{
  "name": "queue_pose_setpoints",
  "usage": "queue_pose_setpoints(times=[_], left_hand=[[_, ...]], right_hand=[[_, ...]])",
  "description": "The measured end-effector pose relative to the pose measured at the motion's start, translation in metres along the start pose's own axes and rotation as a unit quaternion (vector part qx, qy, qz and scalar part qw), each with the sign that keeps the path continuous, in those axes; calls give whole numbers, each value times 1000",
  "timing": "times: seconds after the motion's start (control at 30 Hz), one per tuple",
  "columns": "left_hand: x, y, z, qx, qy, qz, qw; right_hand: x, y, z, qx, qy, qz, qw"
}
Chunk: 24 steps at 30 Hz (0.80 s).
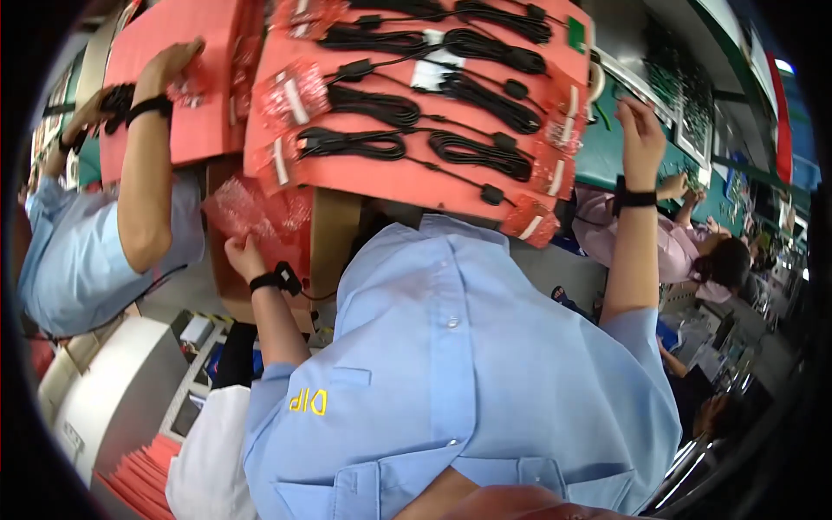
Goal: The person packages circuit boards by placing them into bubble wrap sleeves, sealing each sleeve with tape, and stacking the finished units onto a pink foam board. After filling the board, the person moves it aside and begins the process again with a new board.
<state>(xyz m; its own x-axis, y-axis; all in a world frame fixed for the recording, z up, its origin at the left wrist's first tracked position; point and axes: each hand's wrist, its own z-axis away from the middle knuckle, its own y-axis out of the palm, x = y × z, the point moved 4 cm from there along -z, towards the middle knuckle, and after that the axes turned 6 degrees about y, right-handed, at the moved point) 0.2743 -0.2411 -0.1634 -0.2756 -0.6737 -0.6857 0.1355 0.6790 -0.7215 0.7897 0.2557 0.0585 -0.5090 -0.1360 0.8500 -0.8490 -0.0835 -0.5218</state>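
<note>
My left hand [245, 256] is closed on the edge of a red bubble-wrap bag [247, 208], over an open cardboard box [336, 230]. On my raised right forearm is a black wrist strap [637, 198]. My right hand [641, 132] is up beside the green bench, its fingers loosely bent and slightly apart, with nothing visible in them. Between my arms lies a pink foam sheet [416, 186] bearing several coiled black cables [377, 106]. Red bubble-wrap pieces [293, 94] with white strips sit at the cable ends.
At left, a co-worker in light blue reaches over another pink foam stack [130, 87], near a dark cable bundle [117, 100]. A co-worker in pink sits by the green bench [607, 143] at right. A white cabinet [130, 381] stands at lower left.
</note>
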Motion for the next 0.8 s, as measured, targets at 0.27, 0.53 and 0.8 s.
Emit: queue_pose_setpoints(times=[0.27,0.53,0.8], left_hand=[[-186,-40,35,56,-37,284,956],[-381,-14,78,242,1,508,827],[-533,137,147,635,-93,436,631]], right_hand=[[-23,35,-123,76,-208,251,942],[-36,51,-163,181,-186,331,907],[87,10,-138,205,-137,235,940]])
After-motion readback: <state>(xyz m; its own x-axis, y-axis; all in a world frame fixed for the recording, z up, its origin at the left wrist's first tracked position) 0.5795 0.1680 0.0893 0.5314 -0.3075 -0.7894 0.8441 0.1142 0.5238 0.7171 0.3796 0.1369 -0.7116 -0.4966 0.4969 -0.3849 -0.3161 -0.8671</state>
